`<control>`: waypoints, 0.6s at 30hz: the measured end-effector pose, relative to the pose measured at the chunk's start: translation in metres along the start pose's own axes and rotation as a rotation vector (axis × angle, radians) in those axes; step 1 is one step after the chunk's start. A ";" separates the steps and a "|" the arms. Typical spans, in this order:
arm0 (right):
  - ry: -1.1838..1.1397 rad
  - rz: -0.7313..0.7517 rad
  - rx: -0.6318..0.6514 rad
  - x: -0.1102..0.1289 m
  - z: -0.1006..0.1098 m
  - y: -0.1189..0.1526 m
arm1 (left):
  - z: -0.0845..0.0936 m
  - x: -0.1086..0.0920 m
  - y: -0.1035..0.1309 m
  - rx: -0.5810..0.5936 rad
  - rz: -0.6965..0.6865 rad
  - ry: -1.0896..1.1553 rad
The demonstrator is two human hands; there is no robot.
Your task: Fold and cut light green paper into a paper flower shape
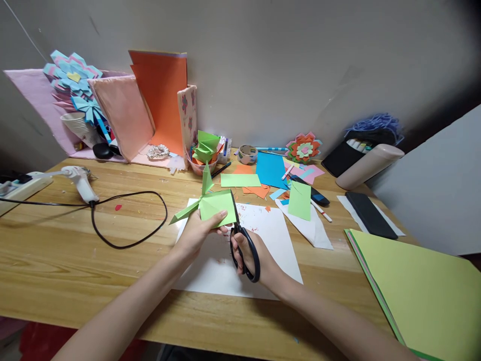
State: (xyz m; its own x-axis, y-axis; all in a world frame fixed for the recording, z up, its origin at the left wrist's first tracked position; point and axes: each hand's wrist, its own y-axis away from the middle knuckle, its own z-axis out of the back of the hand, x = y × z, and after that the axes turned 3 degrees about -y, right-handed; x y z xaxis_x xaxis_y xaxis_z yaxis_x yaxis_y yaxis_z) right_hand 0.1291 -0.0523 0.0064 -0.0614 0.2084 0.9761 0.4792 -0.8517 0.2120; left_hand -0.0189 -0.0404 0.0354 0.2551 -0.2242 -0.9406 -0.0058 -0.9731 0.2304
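My left hand (201,228) pinches a folded light green paper (215,204) by its lower edge, thumb on top. Two folded points of this paper stick out to the left and upward. My right hand (250,253) has its fingers through the handles of black scissors (255,260). The scissor blades point away from me and lie along the right edge of the green paper. Below both hands is a white sheet (210,273) with small reddish marks and scraps on it.
Behind the hands lie a green strip (240,180), blue paper (271,169), a tape roll (247,154) and a bowl of folded paper (203,163). To the right are a green rectangle (299,200), a black phone (370,214) and stacked coloured paper (421,291). A black cable (165,205) loops at left.
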 end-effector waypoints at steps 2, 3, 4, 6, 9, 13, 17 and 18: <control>-0.025 -0.003 -0.009 -0.001 -0.001 0.000 | 0.000 0.001 0.000 0.000 -0.001 0.005; -0.027 0.005 -0.006 -0.002 -0.001 0.000 | 0.000 0.001 0.000 0.002 -0.002 0.008; -0.025 0.016 -0.001 -0.002 -0.001 0.000 | 0.000 0.001 0.000 0.007 -0.001 0.010; -0.011 0.030 0.004 -0.003 0.000 0.000 | 0.000 0.001 0.000 0.011 0.003 0.011; -0.001 0.029 -0.013 -0.004 0.000 -0.001 | 0.000 0.002 0.000 0.023 0.000 0.005; -0.017 0.026 -0.095 0.002 0.001 -0.003 | 0.001 0.002 -0.001 0.058 -0.012 -0.005; -0.003 0.133 -0.238 0.020 0.016 -0.008 | 0.000 0.002 0.001 0.157 0.036 -0.102; -0.004 0.161 -0.269 0.024 0.021 -0.009 | -0.001 0.002 0.002 0.193 0.055 -0.135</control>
State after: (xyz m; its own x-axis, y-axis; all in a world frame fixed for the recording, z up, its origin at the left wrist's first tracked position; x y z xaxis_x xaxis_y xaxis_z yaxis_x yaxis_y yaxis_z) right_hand 0.1419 -0.0296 0.0267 0.0004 0.0623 0.9981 0.2332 -0.9705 0.0605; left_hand -0.0172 -0.0431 0.0347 0.1181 -0.2695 -0.9557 -0.2043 -0.9485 0.2422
